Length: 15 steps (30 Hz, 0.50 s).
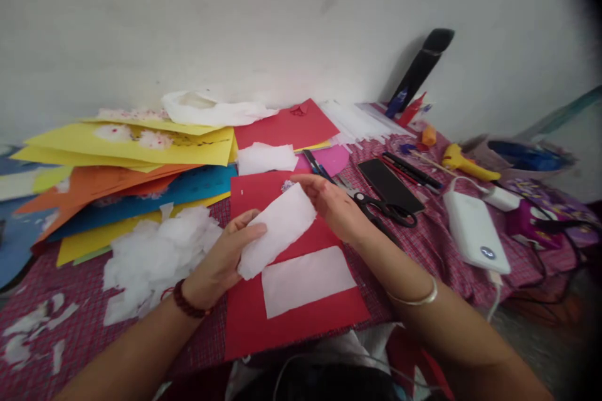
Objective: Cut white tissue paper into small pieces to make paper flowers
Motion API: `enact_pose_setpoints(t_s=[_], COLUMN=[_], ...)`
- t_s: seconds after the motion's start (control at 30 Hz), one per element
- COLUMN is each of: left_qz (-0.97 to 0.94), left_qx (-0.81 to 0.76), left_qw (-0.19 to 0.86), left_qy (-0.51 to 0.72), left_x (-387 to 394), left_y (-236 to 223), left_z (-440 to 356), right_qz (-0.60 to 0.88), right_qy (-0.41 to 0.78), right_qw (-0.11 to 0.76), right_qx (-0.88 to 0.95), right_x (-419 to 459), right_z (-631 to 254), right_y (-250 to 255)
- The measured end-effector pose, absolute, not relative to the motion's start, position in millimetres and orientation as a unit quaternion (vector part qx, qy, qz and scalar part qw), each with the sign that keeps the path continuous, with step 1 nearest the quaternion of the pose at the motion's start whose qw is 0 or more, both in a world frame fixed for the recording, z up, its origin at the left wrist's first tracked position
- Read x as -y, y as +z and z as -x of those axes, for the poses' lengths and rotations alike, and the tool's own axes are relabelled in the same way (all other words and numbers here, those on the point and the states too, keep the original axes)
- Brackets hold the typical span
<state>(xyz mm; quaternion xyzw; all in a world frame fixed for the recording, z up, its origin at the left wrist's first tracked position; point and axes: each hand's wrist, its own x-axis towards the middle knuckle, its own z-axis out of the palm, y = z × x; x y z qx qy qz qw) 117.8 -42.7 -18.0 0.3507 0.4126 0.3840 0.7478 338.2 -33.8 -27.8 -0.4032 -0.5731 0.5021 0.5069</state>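
My left hand is closed on a folded white paper strip, thumb on top and fingers beneath. The strip is tilted above a red paper sheet. Beside the strip's far right end is my right hand, its fingers stretched out and nothing visible gripped in them. Whether it touches the strip I cannot tell. A white rectangular piece of paper lies flat on the red sheet, below the held strip. Black-handled scissors rest just right of my right hand.
Left are a pile of white paper pieces and stacked coloured sheets. Right lie a phone, pens, a white power bank with cables and a yellow glue gun. White sticks lie by the wall.
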Motion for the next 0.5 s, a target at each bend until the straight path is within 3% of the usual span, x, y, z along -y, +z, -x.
enact_pose_setpoints(t_s=[0.1,0.23,0.33,0.5], left_qz=[-0.381,-0.478,-0.485,-0.411], left_qx=[-0.422,-0.465,-0.48,-0.468], left_qw=[0.741,0.632,0.543,0.496], left_qy=[0.357,0.396,0.489,0.605], left_x=[44.7,45.0,40.0,23.7], left_y=[-21.7,-23.3,-18.9,-13.2], left_z=[-118.9,-118.5,-116.2,-110.2], right_qz=[0.38,0.442,0.483,0.468], right_qy=[0.588,0.561,0.529,0.563], right_qw=[0.468,0.448,0.473,0.533], right_qx=[0.54,0.538,0.513,0.424], right_x=[47.7,53.2,50.2,41.7], right_z=[-326.8,-317.0,-316.1,-318.8], right_y=[-23.7,-17.9,-20.0,-30.1])
